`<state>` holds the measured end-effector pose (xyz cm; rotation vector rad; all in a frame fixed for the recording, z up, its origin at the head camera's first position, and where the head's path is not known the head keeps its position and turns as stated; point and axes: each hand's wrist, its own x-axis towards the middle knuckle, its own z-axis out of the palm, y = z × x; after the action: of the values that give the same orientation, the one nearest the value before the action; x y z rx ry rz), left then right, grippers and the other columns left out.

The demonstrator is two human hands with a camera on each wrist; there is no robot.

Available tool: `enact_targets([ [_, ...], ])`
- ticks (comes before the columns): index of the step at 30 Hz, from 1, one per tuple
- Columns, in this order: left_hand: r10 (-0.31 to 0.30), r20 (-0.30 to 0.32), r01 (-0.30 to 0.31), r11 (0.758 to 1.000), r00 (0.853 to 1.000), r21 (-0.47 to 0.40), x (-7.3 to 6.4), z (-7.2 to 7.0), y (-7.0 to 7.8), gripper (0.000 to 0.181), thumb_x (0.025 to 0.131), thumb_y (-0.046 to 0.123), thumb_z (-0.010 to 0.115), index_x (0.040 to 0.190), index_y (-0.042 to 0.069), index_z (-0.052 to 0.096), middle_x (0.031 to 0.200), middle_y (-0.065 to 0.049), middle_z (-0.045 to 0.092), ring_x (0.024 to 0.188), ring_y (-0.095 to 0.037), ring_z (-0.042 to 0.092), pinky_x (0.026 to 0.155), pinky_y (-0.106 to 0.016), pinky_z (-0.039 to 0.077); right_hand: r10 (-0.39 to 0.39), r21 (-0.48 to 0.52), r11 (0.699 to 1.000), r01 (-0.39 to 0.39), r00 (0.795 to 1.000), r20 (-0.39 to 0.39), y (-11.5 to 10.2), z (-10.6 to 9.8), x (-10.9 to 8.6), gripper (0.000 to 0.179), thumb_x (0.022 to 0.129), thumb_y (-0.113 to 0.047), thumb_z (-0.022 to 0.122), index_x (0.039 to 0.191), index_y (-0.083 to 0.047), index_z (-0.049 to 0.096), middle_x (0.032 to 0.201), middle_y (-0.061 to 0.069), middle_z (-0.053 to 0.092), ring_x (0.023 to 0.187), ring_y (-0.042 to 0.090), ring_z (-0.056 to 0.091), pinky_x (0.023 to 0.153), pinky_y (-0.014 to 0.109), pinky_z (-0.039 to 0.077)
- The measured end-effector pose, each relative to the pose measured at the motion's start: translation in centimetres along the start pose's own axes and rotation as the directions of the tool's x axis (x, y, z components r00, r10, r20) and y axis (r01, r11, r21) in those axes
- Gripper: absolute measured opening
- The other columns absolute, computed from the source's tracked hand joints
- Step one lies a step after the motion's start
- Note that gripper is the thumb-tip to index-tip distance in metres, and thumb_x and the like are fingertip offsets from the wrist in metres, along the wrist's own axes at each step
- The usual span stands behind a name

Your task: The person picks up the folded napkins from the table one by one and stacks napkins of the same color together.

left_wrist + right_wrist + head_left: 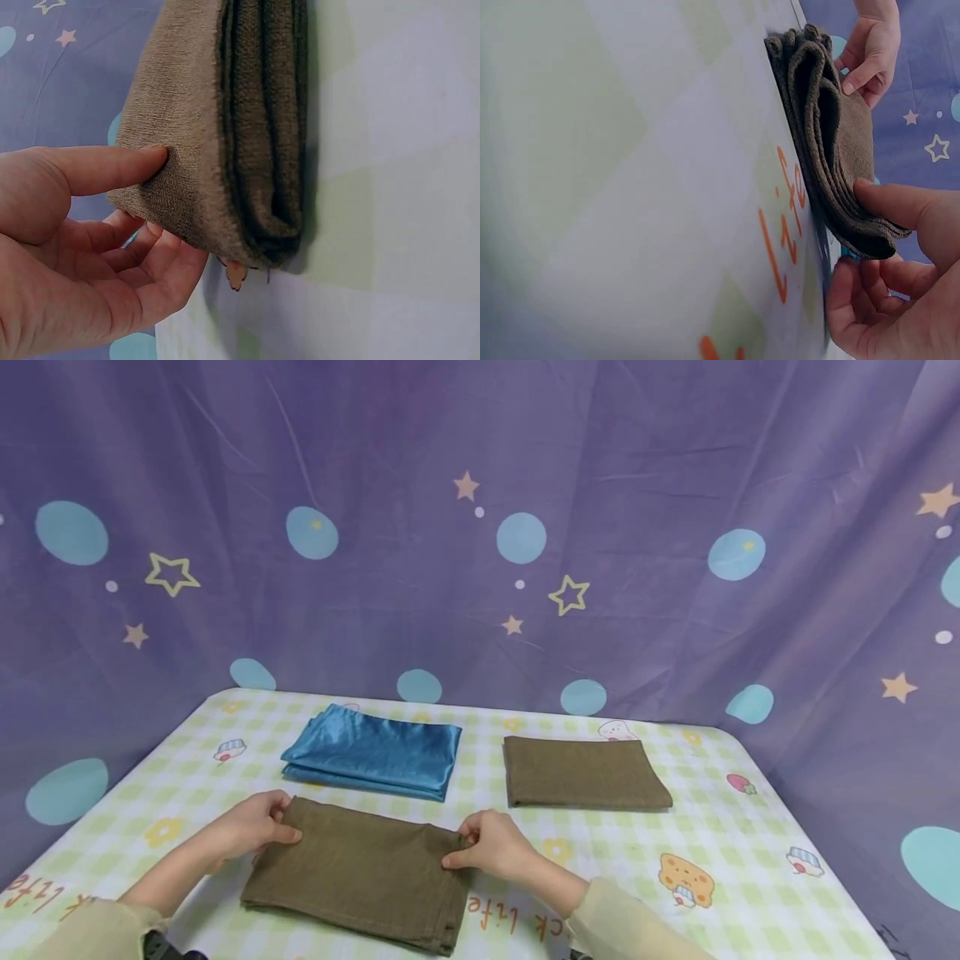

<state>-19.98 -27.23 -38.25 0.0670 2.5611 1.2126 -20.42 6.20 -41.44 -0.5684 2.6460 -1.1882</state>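
Note:
A folded brown cloth [360, 872] lies at the front of the table, its stacked layers showing along the edge in both wrist views. My left hand [258, 827] pinches its far left corner, thumb on top and fingers beneath. At the far right corner my right hand [491, 847] pinches the layers the same way. In the left wrist view the left hand [97, 247] has its thumb pressed on the brown fabric [176, 120]. The right wrist view has the right hand [900, 277] gripping the layered corner of the cloth [855, 142].
Behind the held cloth lies a folded shiny blue cloth [375, 752]. A second folded brown cloth [585, 774] rests at the back right. The table [750, 860] has a green-and-white checked cover, and a purple patterned curtain [450, 435] hangs around its back and sides.

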Motion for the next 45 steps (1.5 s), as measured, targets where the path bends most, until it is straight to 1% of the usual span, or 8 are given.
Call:
enact_targets([
  [8,0.012,0.034,-0.011,1.000,0.999,-0.015,0.1,0.5,-0.1,0.034,0.078,0.007,0.065,0.077,0.006,0.030,0.065,0.000,0.029,0.040,-0.008,0.034,0.048,-0.025,0.031,-0.002,0.011,1.000,0.001,0.999,0.034,-0.4,-0.9,-0.4,0.029,0.071,-0.028,0.075,0.067,-0.013,0.051,0.058,-0.006,0.034,0.054,0.009,0.031,0.052,0.022,0.027],
  [12,0.016,0.067,-0.011,0.997,0.998,-0.078,0.2,0.8,0.0,0.038,0.081,0.006,0.062,0.076,0.007,0.025,0.064,0.001,0.024,0.040,-0.007,0.026,0.042,-0.022,0.026,-0.009,0.030,1.000,0.007,0.998,0.064,-0.4,-1.5,-0.5,0.029,0.075,-0.027,0.072,0.069,-0.012,0.048,0.058,-0.005,0.029,0.053,0.010,0.029,0.052,0.023,0.025],
  [19,0.010,0.084,0.003,0.988,0.996,-0.155,0.5,1.7,0.4,0.035,0.084,0.006,0.060,0.080,0.005,0.024,0.063,0.001,0.021,0.045,-0.009,0.015,0.042,-0.022,0.020,-0.025,0.101,0.995,0.018,0.998,0.066,0.2,-2.5,-0.5,0.023,0.077,-0.022,0.071,0.076,-0.008,0.053,0.057,-0.006,0.029,0.051,0.009,0.031,0.048,0.022,0.028],
  [25,0.023,0.044,-0.017,0.989,0.999,-0.144,0.8,2.6,1.1,0.033,0.084,0.004,0.060,0.082,0.003,0.027,0.065,-0.001,0.024,0.047,-0.010,0.016,0.044,-0.024,0.020,-0.018,0.146,0.989,0.011,0.999,0.045,0.5,-3.6,-0.6,0.020,0.077,-0.020,0.070,0.082,-0.006,0.056,0.062,-0.005,0.036,0.054,0.008,0.039,0.047,0.021,0.037],
  [31,0.034,0.026,-0.031,0.992,0.999,-0.125,1.2,3.6,2.0,0.033,0.085,0.007,0.061,0.081,0.003,0.028,0.064,-0.001,0.025,0.049,-0.011,0.017,0.045,-0.024,0.021,0.009,0.190,0.982,-0.010,1.000,0.009,0.6,-5.0,-0.7,0.022,0.081,-0.019,0.068,0.089,-0.004,0.054,0.071,-0.001,0.039,0.061,0.012,0.041,0.050,0.029,0.046],
  [38,0.030,0.008,-0.029,0.995,1.000,-0.092,1.7,5.1,2.9,0.031,0.086,0.009,0.061,0.082,0.003,0.031,0.063,-0.001,0.027,0.049,-0.012,0.020,0.045,-0.024,0.025,0.035,0.185,0.982,-0.033,0.999,-0.008,1.6,-6.5,-0.6,0.026,0.083,-0.023,0.067,0.088,-0.005,0.049,0.066,-0.001,0.031,0.056,0.013,0.032,0.051,0.029,0.044],
  [42,0.021,-0.004,-0.021,0.998,1.000,-0.056,2.0,5.7,3.4,0.029,0.085,0.011,0.063,0.087,0.001,0.035,0.060,-0.001,0.030,0.046,-0.012,0.028,0.047,-0.026,0.034,0.080,0.199,0.977,-0.071,0.996,-0.038,1.7,-7.4,-0.4,0.030,0.081,-0.024,0.069,0.096,-0.004,0.054,0.075,0.003,0.046,0.063,0.014,0.044,0.057,0.033,0.050],
  [45,-0.007,0.004,0.007,0.998,1.000,-0.057,2.2,6.1,4.1,0.030,0.085,0.013,0.063,0.092,0.000,0.037,0.061,-0.002,0.033,0.046,-0.013,0.036,0.051,-0.028,0.041,0.122,0.206,0.973,-0.104,0.990,-0.074,1.7,-8.1,-0.3,0.033,0.079,-0.025,0.070,0.100,-0.003,0.055,0.087,0.006,0.055,0.069,0.015,0.052,0.059,0.030,0.050],
])
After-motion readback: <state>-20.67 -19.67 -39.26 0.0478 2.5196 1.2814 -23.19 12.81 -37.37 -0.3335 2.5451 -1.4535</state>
